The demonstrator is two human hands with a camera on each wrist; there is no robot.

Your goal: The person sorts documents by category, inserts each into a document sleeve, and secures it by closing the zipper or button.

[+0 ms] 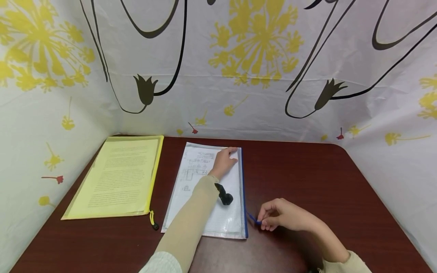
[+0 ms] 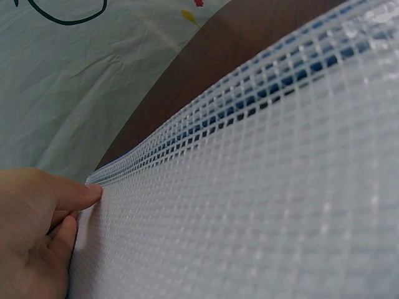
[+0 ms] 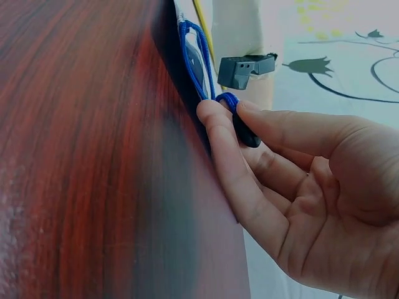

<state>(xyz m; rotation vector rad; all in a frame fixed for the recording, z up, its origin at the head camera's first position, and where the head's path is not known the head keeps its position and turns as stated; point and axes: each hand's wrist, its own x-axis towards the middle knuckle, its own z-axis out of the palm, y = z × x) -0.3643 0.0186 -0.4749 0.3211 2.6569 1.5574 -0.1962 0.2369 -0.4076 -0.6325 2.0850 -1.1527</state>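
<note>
A clear mesh zipper folder (image 1: 225, 220) with a blue edge lies on the table, a printed sheet with drawings inside it. My left hand (image 1: 223, 163) reaches across to its far right corner. In the left wrist view the thumb of my left hand (image 2: 37, 230) lies on the mesh (image 2: 249, 205) and the fingers go round the edge, pinching the corner. Beside the folder's near right corner, my right hand (image 1: 286, 216) pinches the zipper pull, a looped blue cord (image 3: 209, 59) with a black end (image 3: 245, 132), between thumb and fingertips. The cord stretches from the folder's corner.
A yellow zipper folder (image 1: 119, 178) holding a printed page lies on the left, its yellow cord pull (image 1: 151, 218) hanging off the near corner. The dark red-brown table (image 1: 300, 170) meets a white curtain (image 1: 191, 49) with flower prints at the back and sides.
</note>
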